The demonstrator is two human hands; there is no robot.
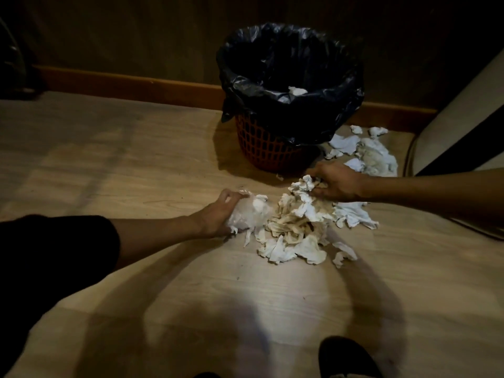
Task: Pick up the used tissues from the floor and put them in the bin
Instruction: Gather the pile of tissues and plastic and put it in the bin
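With your left hand (218,214) clutching a wad and your right hand (336,182) pinching tissues (294,225), squeeze both loads tight before lifting to the bin (289,77).

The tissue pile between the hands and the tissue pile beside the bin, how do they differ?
The near pile is bigger and mostly yellow-stained; the far pile is smaller and mostly white. The left hand and right hand grip the near pile's edges; the far pile lies untouched right of the bin. Both are crumpled tissues on the floor.

Bin (272,148) interior — mostly dark
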